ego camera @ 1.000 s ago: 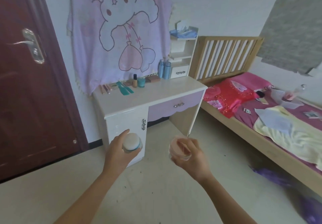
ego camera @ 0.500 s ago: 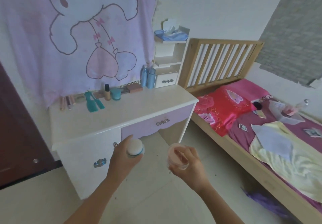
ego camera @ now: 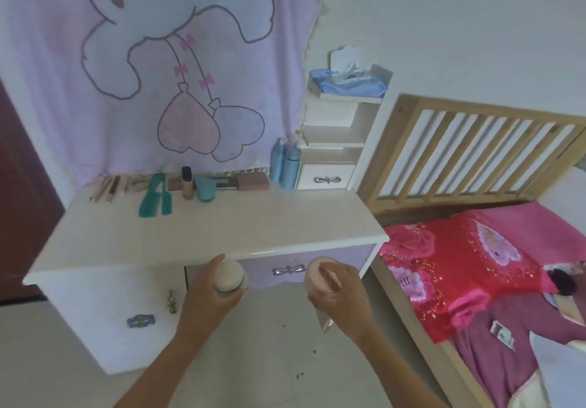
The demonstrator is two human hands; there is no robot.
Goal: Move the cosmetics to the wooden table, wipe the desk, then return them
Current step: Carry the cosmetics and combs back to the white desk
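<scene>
**Two Jars in Two Hands**

The left hand (ego camera: 206, 295) was curled round one round white jar with a green ring (ego camera: 229, 276). The right hand (ego camera: 341, 292) was curled round one round pink jar (ego camera: 315, 277). Each jar poked up out of the top of its hand, just in front of the white desk with the purple drawer (ego camera: 253, 223). At the back of the desk stood two tall blue bottles (ego camera: 285, 163), one small tan bottle with a black cap (ego camera: 187, 183) and one blue-green pot (ego camera: 205, 189). Two flat green things (ego camera: 157, 200) lay beside them.
</scene>
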